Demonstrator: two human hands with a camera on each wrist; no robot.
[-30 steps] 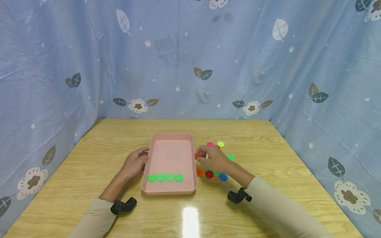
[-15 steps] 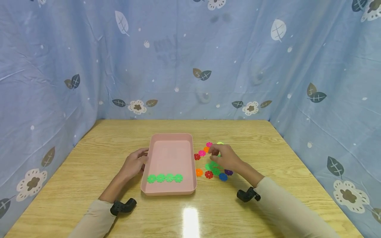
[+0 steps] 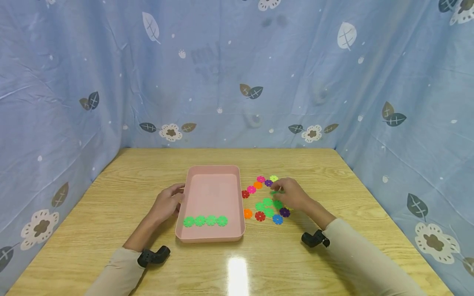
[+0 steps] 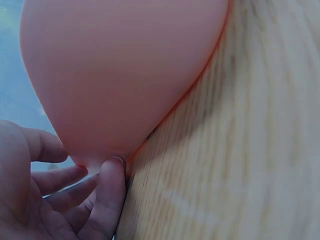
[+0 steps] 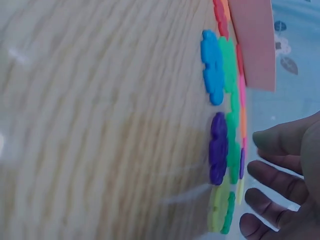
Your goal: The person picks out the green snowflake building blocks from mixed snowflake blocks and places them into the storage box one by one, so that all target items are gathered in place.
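A pink tray stands on the wooden table, with a row of several linked green flower-shaped discs inside near its front edge. My left hand rests its fingertips against the outside of the tray's left wall; in the left wrist view its thumb also touches the wall. My right hand hovers over the loose discs right of the tray. Its fingers are spread and loosely bent, and no disc shows between them. A green disc lies at the fingertips, partly hidden by the hand.
Around my right hand lie red, orange, blue, purple, pink and more green discs. A patterned blue curtain closes off the back and sides of the table.
My right hand let go of a red disc beside the tray's right wall and moved right over the other discs. The left hand and tray have stayed put.
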